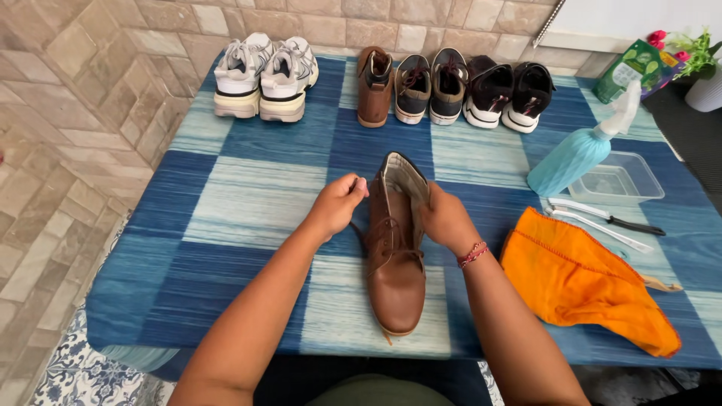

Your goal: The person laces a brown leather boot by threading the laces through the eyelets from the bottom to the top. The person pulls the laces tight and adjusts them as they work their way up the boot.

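Your two arms are bare from the hands up to where they leave the bottom of the view, with no sleeves, gloves or watch on either. On your right hand (445,219) side you wear a thin braided bracelet (473,254) of red and pink threads, sitting snug around the wrist. Your left hand (336,204) and its wrist carry nothing at all, and a strip of olive-green clothing (376,391) shows low between your arms.

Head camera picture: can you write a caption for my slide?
Two hands, left hand and right hand, hold open the top of a brown boot on a blue checked tablecloth.
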